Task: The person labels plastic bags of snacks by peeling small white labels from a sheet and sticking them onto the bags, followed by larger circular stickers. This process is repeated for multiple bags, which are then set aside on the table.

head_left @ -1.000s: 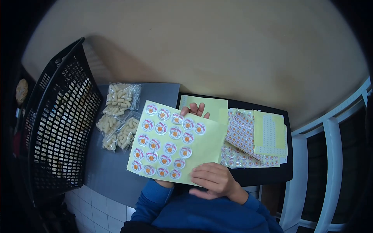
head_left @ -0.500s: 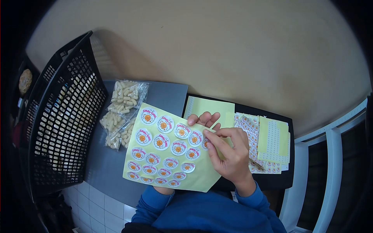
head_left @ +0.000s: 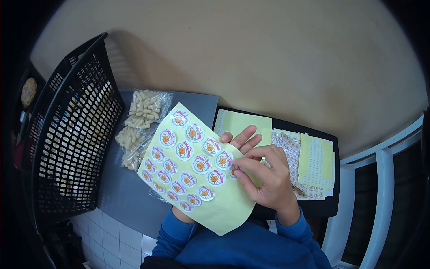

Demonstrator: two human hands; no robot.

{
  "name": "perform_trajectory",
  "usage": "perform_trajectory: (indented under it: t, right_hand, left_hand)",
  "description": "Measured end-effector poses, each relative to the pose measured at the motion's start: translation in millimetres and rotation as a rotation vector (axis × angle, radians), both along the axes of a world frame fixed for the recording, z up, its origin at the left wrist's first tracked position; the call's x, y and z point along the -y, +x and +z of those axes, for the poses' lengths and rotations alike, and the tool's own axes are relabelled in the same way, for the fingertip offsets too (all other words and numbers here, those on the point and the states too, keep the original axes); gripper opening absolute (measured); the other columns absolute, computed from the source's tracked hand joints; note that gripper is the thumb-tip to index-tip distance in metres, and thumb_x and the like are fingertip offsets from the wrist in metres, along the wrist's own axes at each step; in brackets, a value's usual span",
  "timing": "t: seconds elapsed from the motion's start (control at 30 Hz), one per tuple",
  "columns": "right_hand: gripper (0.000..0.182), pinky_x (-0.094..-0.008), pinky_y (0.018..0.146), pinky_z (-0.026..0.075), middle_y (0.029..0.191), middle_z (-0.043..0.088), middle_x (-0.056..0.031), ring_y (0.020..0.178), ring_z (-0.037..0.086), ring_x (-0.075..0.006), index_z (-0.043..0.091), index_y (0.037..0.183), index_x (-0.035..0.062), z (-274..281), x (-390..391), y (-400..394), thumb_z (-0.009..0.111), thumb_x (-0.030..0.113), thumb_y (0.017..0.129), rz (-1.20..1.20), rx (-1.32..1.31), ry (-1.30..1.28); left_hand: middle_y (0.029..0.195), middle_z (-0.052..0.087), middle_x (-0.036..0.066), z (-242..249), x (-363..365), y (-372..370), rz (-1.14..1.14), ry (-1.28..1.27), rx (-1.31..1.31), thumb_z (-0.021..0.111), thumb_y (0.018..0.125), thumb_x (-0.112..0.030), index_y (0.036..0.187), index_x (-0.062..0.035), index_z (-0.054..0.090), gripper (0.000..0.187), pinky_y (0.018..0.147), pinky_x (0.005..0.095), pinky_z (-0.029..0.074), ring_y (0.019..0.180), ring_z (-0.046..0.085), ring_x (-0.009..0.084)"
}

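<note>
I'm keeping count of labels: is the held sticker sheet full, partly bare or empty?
Partly bare: round stickers cover much of the sheet, but its lower-right part shows plain yellow.

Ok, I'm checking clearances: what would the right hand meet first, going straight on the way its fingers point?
Likely the round sticker just ahead of the right hand, on the yellow sheet; whether they touch is unclear.

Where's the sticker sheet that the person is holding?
In the head view, the sticker sheet is near the centre, over the left hand, partly behind the right hand, and right of the bagged pale pieces.
</note>
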State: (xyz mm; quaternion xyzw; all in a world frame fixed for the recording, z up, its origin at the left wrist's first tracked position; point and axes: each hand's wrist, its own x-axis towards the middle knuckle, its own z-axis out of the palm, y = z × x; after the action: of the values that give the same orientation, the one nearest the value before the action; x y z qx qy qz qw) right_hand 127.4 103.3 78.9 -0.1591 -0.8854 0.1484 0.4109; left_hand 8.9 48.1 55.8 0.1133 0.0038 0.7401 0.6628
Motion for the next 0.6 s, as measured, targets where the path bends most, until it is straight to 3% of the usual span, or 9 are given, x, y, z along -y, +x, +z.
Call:
perform_trajectory:
  t: [0.23,0.6]
  right_hand:
    - [0.023,-0.0284,0.060,0.034,0.074,0.051,0.0031,0.066,0.049,-0.0139,0.064,0.080,0.0152,3.4,-2.0,1.7,0.069,0.009,0.059,0.074,0.038,0.081]
    - [0.016,-0.0290,0.064,0.036,0.079,0.052,-0.0007,0.074,0.051,-0.0162,0.057,0.075,0.0092,9.1,-5.1,-1.8,0.065,0.007,0.061,0.129,0.183,0.079]
  left_hand:
    - [0.130,0.033,0.020,9.4,10.7,-1.8,-0.037,-0.130,0.064,0.044,0.084,-0.046,0.095,-0.0078,0.044,0.040,0.104,0.0475,0.020,0.124,0.025,0.0359]
    - [0.130,0.032,0.021,8.1,12.7,-3.2,-0.036,-0.140,-0.097,0.043,0.084,-0.045,0.095,-0.0077,0.045,0.039,0.104,0.0481,0.018,0.124,0.024,0.0371]
